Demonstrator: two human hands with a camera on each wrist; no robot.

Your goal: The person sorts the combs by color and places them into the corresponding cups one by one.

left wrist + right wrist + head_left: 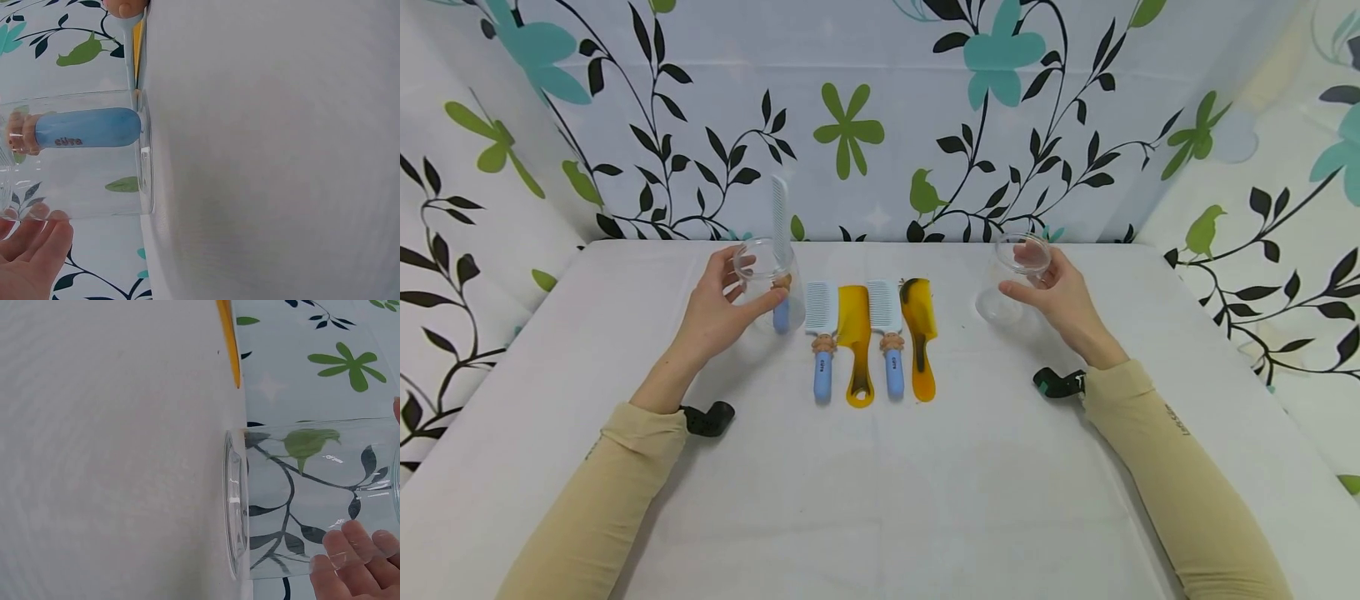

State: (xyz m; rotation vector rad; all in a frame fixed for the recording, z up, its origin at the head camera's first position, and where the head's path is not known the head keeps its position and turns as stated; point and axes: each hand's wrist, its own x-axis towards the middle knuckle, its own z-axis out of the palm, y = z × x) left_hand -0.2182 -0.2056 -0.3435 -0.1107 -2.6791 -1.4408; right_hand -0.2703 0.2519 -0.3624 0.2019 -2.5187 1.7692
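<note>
My left hand (718, 304) grips a clear jar (795, 292), thumb on its near side and fingers on the far side. Inside that jar stands a comb (780, 218), teeth up and out past the rim; its blue handle (87, 129) with a small figure at the top shows through the wall. My right hand (1067, 304) holds a second clear jar (998, 304) by its upper part; nothing shows inside it (294, 506). Between the jars lie two blue-handled combs (823, 367) (893, 367) and two amber combs (853, 321) (920, 321), side by side.
A white cloth covers the table (880, 500). Behind it hangs a patterned curtain (880, 200) with leaves, flowers and birds. Black wrist devices (709, 419) (1058, 382) sit at both cuffs, just above the tabletop.
</note>
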